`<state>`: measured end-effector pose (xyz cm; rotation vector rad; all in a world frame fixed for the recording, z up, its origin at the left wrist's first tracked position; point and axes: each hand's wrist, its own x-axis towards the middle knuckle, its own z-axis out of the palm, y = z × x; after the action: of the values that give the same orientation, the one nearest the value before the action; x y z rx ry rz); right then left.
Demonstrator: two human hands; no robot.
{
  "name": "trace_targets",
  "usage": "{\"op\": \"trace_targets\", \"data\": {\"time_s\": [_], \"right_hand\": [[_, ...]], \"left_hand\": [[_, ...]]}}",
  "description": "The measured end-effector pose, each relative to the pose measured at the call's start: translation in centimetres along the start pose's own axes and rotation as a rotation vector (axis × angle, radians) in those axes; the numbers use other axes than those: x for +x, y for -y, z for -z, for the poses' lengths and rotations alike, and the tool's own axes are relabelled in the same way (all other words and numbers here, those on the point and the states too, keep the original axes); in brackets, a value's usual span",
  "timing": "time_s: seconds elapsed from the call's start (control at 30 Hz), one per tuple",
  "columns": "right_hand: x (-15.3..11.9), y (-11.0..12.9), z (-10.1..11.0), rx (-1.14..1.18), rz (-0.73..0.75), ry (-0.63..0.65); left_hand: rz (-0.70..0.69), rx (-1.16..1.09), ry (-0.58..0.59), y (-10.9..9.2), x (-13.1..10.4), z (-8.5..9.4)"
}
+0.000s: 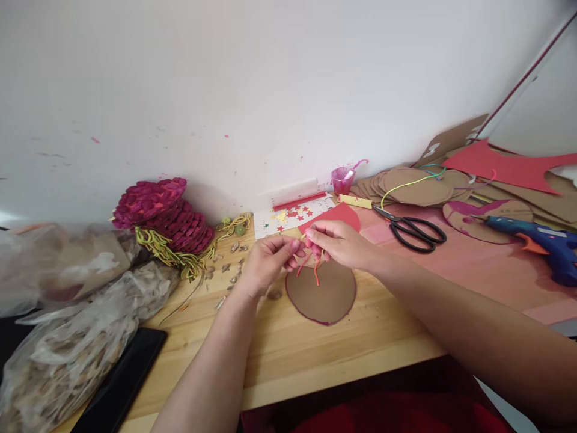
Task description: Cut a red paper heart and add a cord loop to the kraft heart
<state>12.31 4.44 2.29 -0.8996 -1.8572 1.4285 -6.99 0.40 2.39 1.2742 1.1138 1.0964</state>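
Over a brown cardboard disc (321,297) with a purple edge, both hands meet with fingertips pinched close together. My left hand (271,260) is closed on a thin cord (317,276), coloured orange and pink, whose two loose ends hang down over the disc. From the other side, my right hand (336,243) pinches the same cord. The part of the cord between the fingers is mostly hidden. Behind the right hand lies a red paper piece (345,215).
Black-handled scissors (417,234), a blue glue gun (541,243) and cardboard discs (406,186) lie right. A purple cup (342,180) stands by the wall, near star cutouts (293,215). Left are stacked magenta pieces (166,216), a shell-filled plastic bag (85,337) and scattered shells (225,267).
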Motion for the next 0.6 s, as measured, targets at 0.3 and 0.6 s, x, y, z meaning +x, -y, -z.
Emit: {"op": "trace_targets", "data": {"time_s": [0.3,0.6], "right_hand": [[-1.5,2.1,-2.4,-0.259,-0.014,0.558],[1.1,3.0,-8.5,-0.751,0.393,0.48]], "left_hand": [[-0.209,-0.25,-0.343,-0.4,0.7,1.9],[-0.284,-0.29,-0.354,-0.9,0.4,2.1]]}}
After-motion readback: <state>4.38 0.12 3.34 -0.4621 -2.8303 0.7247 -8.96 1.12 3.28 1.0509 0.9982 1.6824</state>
